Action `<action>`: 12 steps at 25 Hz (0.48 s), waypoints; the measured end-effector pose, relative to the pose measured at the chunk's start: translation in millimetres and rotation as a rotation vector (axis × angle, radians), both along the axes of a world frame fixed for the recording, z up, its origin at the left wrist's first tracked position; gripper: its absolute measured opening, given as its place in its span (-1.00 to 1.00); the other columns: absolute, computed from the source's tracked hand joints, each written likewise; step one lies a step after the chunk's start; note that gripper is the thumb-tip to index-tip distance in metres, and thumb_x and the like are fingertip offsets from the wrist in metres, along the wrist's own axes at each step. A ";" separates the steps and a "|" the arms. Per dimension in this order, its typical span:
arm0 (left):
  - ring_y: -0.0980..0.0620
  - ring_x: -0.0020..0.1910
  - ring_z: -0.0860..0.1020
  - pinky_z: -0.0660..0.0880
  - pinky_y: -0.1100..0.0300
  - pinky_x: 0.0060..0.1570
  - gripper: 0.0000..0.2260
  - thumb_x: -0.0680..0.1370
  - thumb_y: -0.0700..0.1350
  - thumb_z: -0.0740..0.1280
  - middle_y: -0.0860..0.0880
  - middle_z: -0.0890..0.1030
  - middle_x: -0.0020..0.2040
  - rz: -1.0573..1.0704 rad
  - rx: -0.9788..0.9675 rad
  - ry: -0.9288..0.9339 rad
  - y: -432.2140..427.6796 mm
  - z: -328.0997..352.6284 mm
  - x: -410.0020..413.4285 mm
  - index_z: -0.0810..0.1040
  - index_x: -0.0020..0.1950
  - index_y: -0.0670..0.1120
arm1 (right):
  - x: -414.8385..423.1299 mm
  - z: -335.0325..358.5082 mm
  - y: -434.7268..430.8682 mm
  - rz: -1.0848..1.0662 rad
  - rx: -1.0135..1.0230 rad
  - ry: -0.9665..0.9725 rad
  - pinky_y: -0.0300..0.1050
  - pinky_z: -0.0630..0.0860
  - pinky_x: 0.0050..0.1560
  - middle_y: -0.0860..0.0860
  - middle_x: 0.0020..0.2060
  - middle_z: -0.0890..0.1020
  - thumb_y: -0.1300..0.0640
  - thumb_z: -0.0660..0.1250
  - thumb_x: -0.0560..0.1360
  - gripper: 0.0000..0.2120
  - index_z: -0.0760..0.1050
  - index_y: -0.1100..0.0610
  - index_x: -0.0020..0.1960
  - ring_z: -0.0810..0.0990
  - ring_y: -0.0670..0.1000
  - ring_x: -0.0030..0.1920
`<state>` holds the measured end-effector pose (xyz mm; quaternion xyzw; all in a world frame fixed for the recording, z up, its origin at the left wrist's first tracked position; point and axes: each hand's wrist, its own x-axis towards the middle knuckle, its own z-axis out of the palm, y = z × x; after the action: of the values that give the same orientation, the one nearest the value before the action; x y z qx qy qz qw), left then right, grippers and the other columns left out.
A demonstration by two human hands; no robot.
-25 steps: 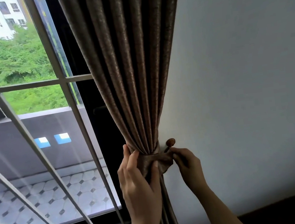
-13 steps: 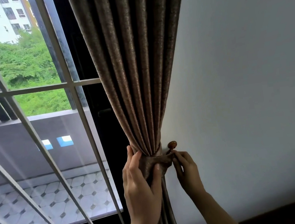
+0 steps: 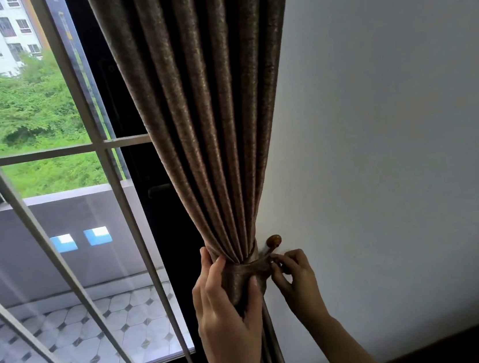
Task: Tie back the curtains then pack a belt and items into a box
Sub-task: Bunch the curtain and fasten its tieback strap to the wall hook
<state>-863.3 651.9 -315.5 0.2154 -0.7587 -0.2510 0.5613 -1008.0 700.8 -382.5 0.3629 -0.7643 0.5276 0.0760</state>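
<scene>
Right hand [image 3: 297,279], lifted nearer the knob [image 3: 273,241] at lower centre, is pinching the tieback [image 3: 245,274]; left hand [image 3: 225,319] is gripping the curtain [image 3: 210,124].

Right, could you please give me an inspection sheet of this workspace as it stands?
Surface: nothing seen; the work is at the white wall.
Job's things: curtain gathered beside the wall; tieback wrapped round it; knob on the wall just above the tieback's end.
Clutter: nothing seen.
Grips: left hand grips the banded curtain; right hand pinches the tieback's end below the knob.
Cables: nothing seen.
Surroundings: window grille beside the curtain; dark furniture lower right.
</scene>
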 end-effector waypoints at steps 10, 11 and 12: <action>0.00 0.37 0.33 0.37 0.00 0.25 -0.46 0.44 0.09 0.33 -0.10 0.30 0.40 -0.094 -0.132 -0.026 -23.0 -13.3 8.5 0.28 0.33 -0.11 | -6.6 4.5 7.4 0.182 0.037 -0.221 -0.43 0.44 -0.08 -0.09 -0.11 0.57 0.23 0.31 0.52 -0.74 0.51 -0.15 0.00 0.54 -0.22 -0.06; -0.01 0.36 0.34 0.38 -0.01 0.23 -0.47 0.47 0.14 0.30 -0.11 0.31 0.40 -0.101 -0.138 -0.029 -26.6 -13.8 9.4 0.28 0.33 -0.11 | -6.4 3.7 7.0 0.201 0.060 -0.226 -0.42 0.45 -0.06 -0.10 -0.09 0.57 0.24 0.31 0.52 -0.73 0.50 -0.15 0.01 0.54 -0.22 -0.05; -0.02 0.36 0.34 0.39 -0.02 0.22 -0.48 0.50 0.17 0.26 -0.12 0.31 0.39 -0.109 -0.136 -0.031 -28.9 -14.5 10.0 0.28 0.33 -0.11 | -5.6 1.7 5.8 0.207 0.050 -0.244 -0.40 0.46 -0.06 -0.10 -0.09 0.58 0.25 0.32 0.51 -0.72 0.50 -0.16 0.00 0.55 -0.21 -0.06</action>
<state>-853.3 622.9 -330.0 0.1391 -0.7932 -0.2255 0.5484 -1013.6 706.6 -380.8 0.3747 -0.7394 0.5534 -0.0812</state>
